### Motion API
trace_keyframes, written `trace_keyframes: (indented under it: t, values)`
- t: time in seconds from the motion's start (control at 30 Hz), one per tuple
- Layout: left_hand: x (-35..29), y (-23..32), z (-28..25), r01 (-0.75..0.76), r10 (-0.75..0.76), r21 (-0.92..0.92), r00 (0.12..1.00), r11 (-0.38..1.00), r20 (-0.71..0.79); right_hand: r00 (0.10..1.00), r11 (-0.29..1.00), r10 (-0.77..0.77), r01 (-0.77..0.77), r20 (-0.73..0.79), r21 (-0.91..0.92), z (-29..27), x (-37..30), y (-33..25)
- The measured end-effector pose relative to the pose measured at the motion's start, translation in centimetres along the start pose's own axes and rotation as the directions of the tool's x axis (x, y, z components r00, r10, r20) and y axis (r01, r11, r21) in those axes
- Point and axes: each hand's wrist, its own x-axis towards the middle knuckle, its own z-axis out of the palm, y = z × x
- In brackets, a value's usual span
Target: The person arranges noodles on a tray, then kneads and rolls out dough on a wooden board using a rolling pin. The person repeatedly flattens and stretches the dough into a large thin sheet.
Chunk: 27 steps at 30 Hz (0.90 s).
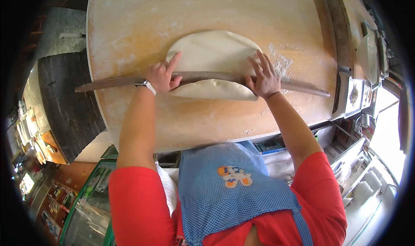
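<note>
A long dark wooden rolling pin (194,77) lies crosswise over a sheet of pale dough (216,51). The dough's near edge (212,89) is lifted and curls up along the pin. My left hand (161,76) grips the pin at the dough's left side, index finger pointing away and the other fingers curled. On the right, my right hand (264,76) rests open across the pin, its fingers stretched and spread over the dough's right edge. Its thumb lies on the near side. The pin's tapered ends reach out past both hands.
Beneath the dough is a large wooden board (207,125) dusted with flour; loose flour (282,64) is heaped right of the dough. A dark panel (67,103) stands at the left. Trays (354,92) and a pale bowl (367,58) sit beyond the right edge. A blue checked apron (216,190) hangs against the near edge.
</note>
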Motion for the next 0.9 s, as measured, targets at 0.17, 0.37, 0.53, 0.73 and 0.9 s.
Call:
trace_keyframes:
  t: [0.17, 0.37, 0.53, 0.73, 0.9]
  values:
    - [0.4, -1.2, 0.2, 0.019, -0.007, 0.131, 0.996, 0.991, -0.090, 0.999, 1.000, -0.019, 0.020, -0.047, 0.022, 0.7, 1.1, 0.4]
    - [1.3, 5.2, 1.2, 0.575, -0.544, 0.267, 0.818, 0.774, -0.187, 0.852, 0.861, 0.509, -0.502, 0.121, -0.082, 1.0, 0.6, -1.4]
    - [-3.2, 12.4, 1.5, 0.721, -0.715, 0.107, 0.692, 0.684, -0.094, 0.948, 0.948, 0.316, -0.314, 0.041, -0.051, 1.6, -4.5, 0.9]
    - [-8.1, 18.6, 3.3, 0.715, -0.653, 0.062, 0.667, 0.697, -0.359, 0.960, 0.952, 0.281, -0.280, -0.010, -0.121, -0.9, -9.6, -1.5]
    - [-6.2, 15.7, 2.6, 0.589, -0.526, 0.043, 0.750, 0.807, -0.401, 0.986, 0.991, 0.119, -0.125, -0.118, -0.037, -0.5, -6.6, -1.1]
